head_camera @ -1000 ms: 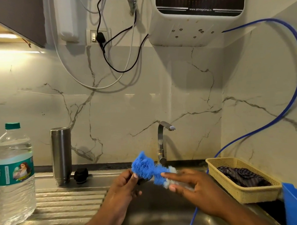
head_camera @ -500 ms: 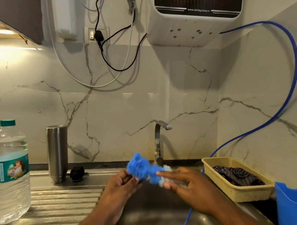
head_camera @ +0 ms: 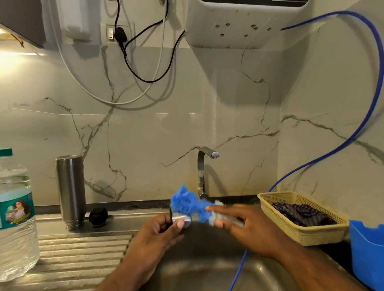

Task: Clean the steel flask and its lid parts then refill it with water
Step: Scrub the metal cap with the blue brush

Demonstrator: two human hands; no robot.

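The steel flask (head_camera: pixel 71 191) stands upright and uncapped on the drainboard by the back wall. A small black lid part (head_camera: pixel 98 216) lies just right of its base. Over the sink (head_camera: pixel 213 275), my left hand (head_camera: pixel 156 236) grips a small steel lid piece (head_camera: pixel 181 218) between thumb and fingers. My right hand (head_camera: pixel 248 227) holds a blue bristly scrubber (head_camera: pixel 187 203) by its pale handle end, with the bristles against the lid piece.
A large plastic water bottle (head_camera: pixel 11 217) stands at the left on the ribbed drainboard. The tap (head_camera: pixel 204 173) rises behind the sink. A yellow basket (head_camera: pixel 298 235) with a dark cloth, a blue tub (head_camera: pixel 373 252) and a blue hose (head_camera: pixel 358 128) are at the right.
The steel lid piece now shows in my left hand's fingers beside the scrubber. Both hands stay over the sink.
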